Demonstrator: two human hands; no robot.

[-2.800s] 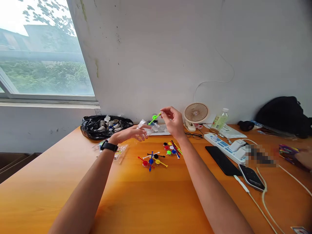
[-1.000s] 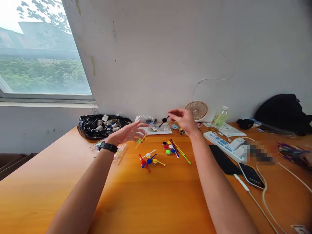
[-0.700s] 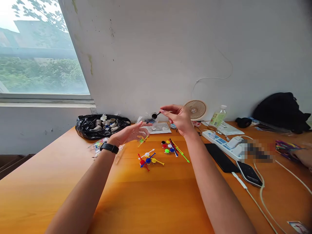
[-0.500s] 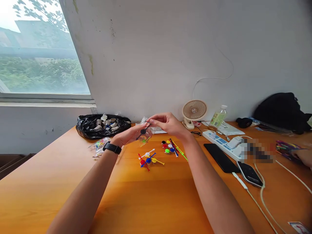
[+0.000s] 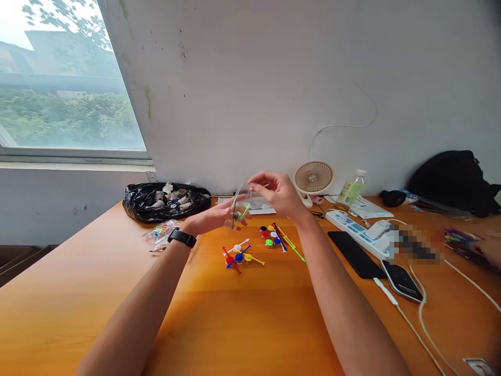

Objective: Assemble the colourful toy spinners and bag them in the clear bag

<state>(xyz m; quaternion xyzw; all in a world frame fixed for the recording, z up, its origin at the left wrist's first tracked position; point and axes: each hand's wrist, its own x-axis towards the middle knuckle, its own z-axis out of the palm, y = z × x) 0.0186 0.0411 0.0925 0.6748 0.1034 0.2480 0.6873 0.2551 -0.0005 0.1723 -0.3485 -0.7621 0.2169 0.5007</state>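
A clear plastic bag (image 5: 238, 201) hangs above the table, with a bright green arrow and a dark piece showing through it. My right hand (image 5: 276, 190) pinches the bag's upper edge between thumb and fingers. Against the bag's left side lies my left hand (image 5: 209, 218), its fingers stretched out and partly hidden by the plastic; a black band is on that wrist. Below the hands, plastic arrow spinners (image 5: 239, 257) in red, white, blue and yellow lie in a group. Right of them sit several coloured round pieces (image 5: 270, 236) beside loose long arrows (image 5: 289, 242).
A black bag of cardboard-coloured rolls (image 5: 164, 201) and a packet of small colourful parts (image 5: 162, 233) are at left. At right are a fan (image 5: 313, 177), a bottle (image 5: 351, 190), a power strip (image 5: 356, 232), a black phone (image 5: 354, 254) and another person's hand (image 5: 491, 250).
My right hand has risen slightly and moved right, drawing the bag more upright. The left hand's fingers have come away from the right hand's fingertips. The pieces on the table stay put.
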